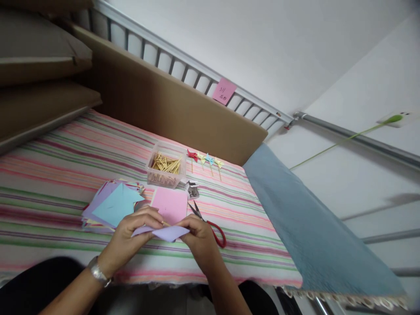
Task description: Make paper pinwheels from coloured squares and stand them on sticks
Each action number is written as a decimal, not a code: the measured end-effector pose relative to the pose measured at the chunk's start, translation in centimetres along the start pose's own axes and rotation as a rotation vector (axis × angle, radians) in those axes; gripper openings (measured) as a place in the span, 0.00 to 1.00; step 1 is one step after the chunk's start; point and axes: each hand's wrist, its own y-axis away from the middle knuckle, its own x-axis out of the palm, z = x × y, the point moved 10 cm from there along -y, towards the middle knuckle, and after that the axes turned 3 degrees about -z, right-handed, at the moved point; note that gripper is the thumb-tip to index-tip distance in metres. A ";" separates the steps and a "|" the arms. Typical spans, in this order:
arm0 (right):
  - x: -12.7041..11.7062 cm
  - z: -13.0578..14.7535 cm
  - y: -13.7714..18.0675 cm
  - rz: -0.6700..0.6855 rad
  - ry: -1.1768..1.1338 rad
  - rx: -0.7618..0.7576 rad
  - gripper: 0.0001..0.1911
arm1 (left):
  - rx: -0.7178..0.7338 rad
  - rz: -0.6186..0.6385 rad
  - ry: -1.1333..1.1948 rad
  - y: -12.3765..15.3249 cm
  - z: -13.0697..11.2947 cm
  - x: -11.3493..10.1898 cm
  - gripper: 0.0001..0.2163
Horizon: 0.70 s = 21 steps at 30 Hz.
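Note:
Near the front of the striped cloth, a light purple sheet of paper (169, 233) is held between both hands and bends along its length. My left hand (136, 226) is closed on its left end, fingers above and thumb below. On the right end, my right hand (199, 234) pinches the paper. A small tan piece, perhaps a stick end, shows by the left fingertips; most of it is hidden. Just behind the hands lies a pink paper pad (170, 203). Scissors (215, 231) with red handles lie beside my right hand, blades partly apart.
Left of the hands sits a stack of coloured paper squares (114, 205). Behind are a clear box (164, 177) of wooden sticks, a small box (193, 191) of tiny metal pieces, and several paper pinwheels (210, 159). A cardboard panel (183, 109) stands along the back.

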 end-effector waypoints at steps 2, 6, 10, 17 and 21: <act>0.0 0.0 0.0 0.003 -0.007 -0.013 0.07 | 0.004 0.001 0.006 0.1 -0.1 0.0 0.05; -0.1 0.0 0.0 0.003 0.026 -0.024 0.08 | 0.002 -0.005 0.008 0.1 -0.1 0.0 0.05; 0.0 0.2 0.0 0.011 0.050 -0.056 0.08 | -0.009 -0.009 0.000 0.0 -0.1 0.0 0.04; -0.1 0.2 0.1 0.004 0.070 -0.059 0.07 | -0.033 -0.002 -0.014 -0.1 -0.1 0.1 0.03; -0.1 0.5 0.0 -0.009 0.082 -0.046 0.04 | -0.048 -0.011 -0.001 -0.1 0.1 0.1 0.03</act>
